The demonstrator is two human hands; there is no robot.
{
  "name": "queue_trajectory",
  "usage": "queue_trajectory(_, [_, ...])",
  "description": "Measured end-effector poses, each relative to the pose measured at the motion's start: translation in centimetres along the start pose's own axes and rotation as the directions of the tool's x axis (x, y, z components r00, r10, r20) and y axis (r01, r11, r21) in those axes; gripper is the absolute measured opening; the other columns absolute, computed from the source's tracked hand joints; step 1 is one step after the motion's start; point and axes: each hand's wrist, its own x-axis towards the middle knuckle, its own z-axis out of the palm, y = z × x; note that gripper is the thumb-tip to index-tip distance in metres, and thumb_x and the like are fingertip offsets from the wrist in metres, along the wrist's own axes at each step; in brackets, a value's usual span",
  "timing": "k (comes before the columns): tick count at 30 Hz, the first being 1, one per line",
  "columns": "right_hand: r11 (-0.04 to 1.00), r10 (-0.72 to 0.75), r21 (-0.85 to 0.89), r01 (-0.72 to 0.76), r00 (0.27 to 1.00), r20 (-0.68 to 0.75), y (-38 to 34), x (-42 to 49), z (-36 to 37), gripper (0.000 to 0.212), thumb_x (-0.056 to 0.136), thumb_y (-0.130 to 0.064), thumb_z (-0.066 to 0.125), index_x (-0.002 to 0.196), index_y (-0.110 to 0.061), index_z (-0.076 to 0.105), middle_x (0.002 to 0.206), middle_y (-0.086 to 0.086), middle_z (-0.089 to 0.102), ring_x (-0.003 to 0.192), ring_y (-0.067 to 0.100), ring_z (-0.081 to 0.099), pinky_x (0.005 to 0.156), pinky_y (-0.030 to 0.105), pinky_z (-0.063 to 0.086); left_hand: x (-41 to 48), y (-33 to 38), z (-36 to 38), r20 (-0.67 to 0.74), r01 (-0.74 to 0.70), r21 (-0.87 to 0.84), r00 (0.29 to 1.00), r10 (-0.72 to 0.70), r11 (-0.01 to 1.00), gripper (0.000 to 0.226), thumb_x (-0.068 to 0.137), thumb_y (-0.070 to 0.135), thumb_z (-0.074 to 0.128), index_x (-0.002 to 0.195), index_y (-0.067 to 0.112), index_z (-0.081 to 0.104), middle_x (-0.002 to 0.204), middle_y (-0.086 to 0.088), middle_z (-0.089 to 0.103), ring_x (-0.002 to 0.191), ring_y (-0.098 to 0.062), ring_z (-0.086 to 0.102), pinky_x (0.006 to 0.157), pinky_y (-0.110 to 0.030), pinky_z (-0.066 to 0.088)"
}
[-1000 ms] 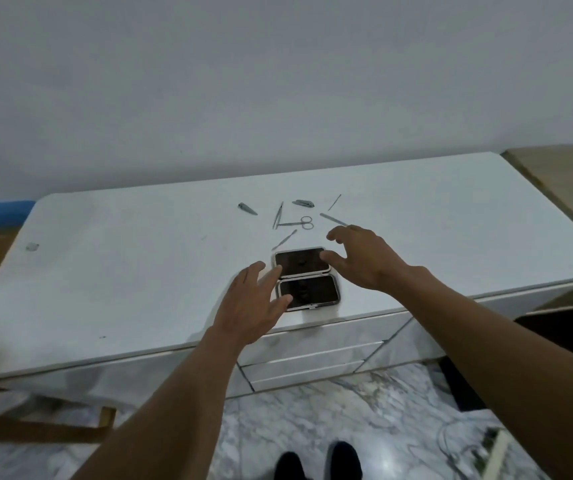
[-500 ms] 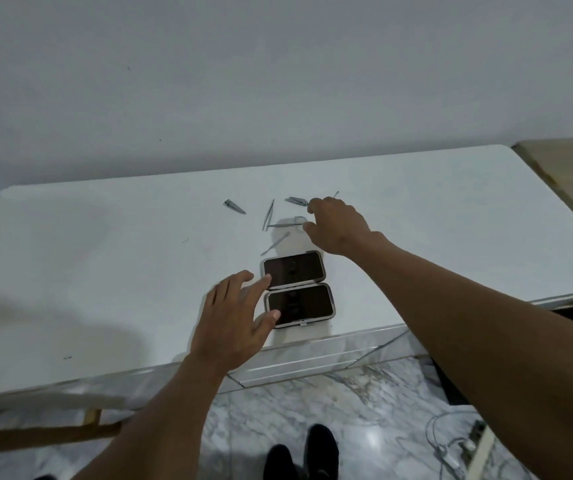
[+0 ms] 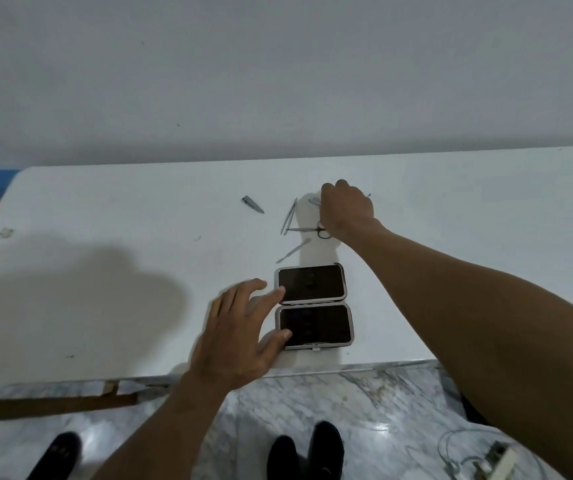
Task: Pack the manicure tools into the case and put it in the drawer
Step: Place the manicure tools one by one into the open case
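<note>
Table (image 3: 111, 271), white-topped, fills the middle of the view, with a pale wall behind it and marble floor below its near edge. Case (image 3: 312, 306) lies opened flat near the table's front edge, its two dark-lined halves hinged together, one half farther from the person and one nearer; both halves appear to hold no tools (the lining is too dark to show detail). Left hand (image 3: 240, 337) rests at the case's left side, grip open with fingers spread: the index fingertip touches the left rim of the far half and the thumb tip lies on the left part of the near half. Right hand (image 3: 347, 211) reaches well beyond the case to the scattered manicure tools, knuckles up and fingers curled down onto the table; whether this grip has closed on a tool cannot be told, since the fingertips are hidden. Scissors (image 3: 307, 230) lie just left of the right wrist, blades pointing left, finger loops partly under the hand. Tweezers (image 3: 289, 216) lie tilted just beyond the scissor tips. Cuticle pusher (image 3: 293, 251) lies diagonally between the scissors and the case. Nail clipper (image 3: 252, 204) lies apart to the left. Another small tool (image 3: 314, 201) shows at the right hand's fingertips, and a thin tip (image 3: 368, 195) protrudes behind the hand.
</note>
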Motion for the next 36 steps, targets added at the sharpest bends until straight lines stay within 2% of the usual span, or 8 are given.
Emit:
queue_trajectory(6, [1.000,-0.012,0.028,0.013,1.000,-0.025,-0.2,-0.7,-0.9,0.020,0.083,-0.001,0.052,0.102,-0.004,0.055,0.107,0.014,0.057,0.099,0.035,0.057,0.071,0.034,0.038,-0.1,0.1,0.1,-0.019,-0.013,0.026,1.000,0.014,1.000,0.056,0.087,0.057,0.048,0.135,0.029,0.049,0.136,-0.001,0.048,0.126,-0.022,0.044,0.100,-0.042,0.039])
queue_trajectory(9, [0.996,0.016,0.090,-0.013,1.000,-0.026,-0.1,-1.9,-1.6,0.006,0.084,-0.001,0.052,0.085,-0.007,0.050,0.089,0.015,0.057,0.079,0.034,0.054,0.065,0.033,0.038,0.0,0.1,0.3,-0.025,-0.005,0.020,1.000,0.005,1.000,0.056,0.086,0.056,0.049,0.135,0.029,0.050,0.136,-0.001,0.049,0.126,-0.022,0.045,0.100,-0.043,0.040])
queue_trajectory(13, [0.983,0.048,0.179,-0.037,0.997,-0.059,0.3,-4.6,-1.4,0.022,0.092,-0.016,0.051,0.073,-0.005,0.050,0.067,0.011,0.053,0.066,0.033,0.049,0.063,0.032,0.042,-0.1,0.0,0.2,-0.031,-0.010,0.017,0.999,0.010,1.000,0.055,0.085,0.056,0.050,0.133,0.029,0.052,0.135,-0.001,0.049,0.126,-0.022,0.045,0.100,-0.042,0.041])
queue_trajectory(16, [0.978,0.064,0.206,-0.046,0.994,-0.086,0.8,-6.9,-1.0,0.019,0.089,-0.011,0.048,0.084,-0.002,0.065,0.078,0.016,0.068,0.072,0.034,0.057,0.064,0.030,0.039,0.0,0.0,0.2,-0.039,-0.018,0.017,0.999,0.018,1.000,0.056,0.085,0.057,0.048,0.133,0.028,0.052,0.134,-0.001,0.050,0.126,-0.022,0.045,0.100,-0.043,0.040])
queue_trajectory(21, [0.963,0.067,0.267,-0.038,0.993,-0.101,1.4,-10.7,-1.1,0.023,0.088,-0.012,0.049,0.087,-0.007,0.072,0.084,0.014,0.073,0.076,0.029,0.056,0.067,0.029,0.039,-0.1,-0.2,0.3,-0.032,-0.029,0.026,0.999,0.030,0.999,0.058,0.085,0.058,0.047,0.134,0.029,0.051,0.135,-0.001,0.049,0.127,-0.021,0.043,0.101,-0.041,0.038])
queue_trajectory(27, [0.953,-0.138,0.265,0.145,0.989,-0.046,2.3,-13.7,-1.7,0.018,0.089,-0.017,0.058,0.095,-0.011,0.074,0.093,0.005,0.074,0.088,0.023,0.065,0.084,0.035,0.052,-0.1,-0.1,0.2,-0.032,-0.016,0.018,0.999,0.016,1.000,0.056,0.085,0.056,0.049,0.134,0.029,0.052,0.135,0.000,0.048,0.126,-0.021,0.043,0.100,-0.043,0.038])
queue_trajectory(31, [0.940,-0.249,0.240,0.243,0.968,-0.005,3.1,-15.1,-1.5,0.017,0.090,-0.020,0.061,0.099,-0.014,0.074,0.095,0.003,0.074,0.078,0.014,0.060,0.080,0.031,0.052,-0.1,-0.3,0.4,-0.048,-0.023,0.000,0.999,0.023,1.000,0.058,0.085,0.058,0.047,0.135,0.029,0.051,0.138,-0.002,0.048,0.130,-0.022,0.042,0.105,-0.044,0.036])
queue_trajectory(36, [0.922,-0.295,0.271,0.278,0.955,0.024,3.7,-17.1,-0.3,0.017,0.089,-0.020,0.064,0.102,-0.014,0.074,0.095,0.005,0.074,0.080,0.019,0.065,0.076,0.027,0.050,0.0,-0.3,0.7,-0.032,-0.041,-0.007,0.999,0.041,0.999,0.062,0.087,0.060,0.041,0.139,0.029,0.046,0.148,-0.002,0.042,0.141,-0.019,0.031,0.117,-0.047,0.019])
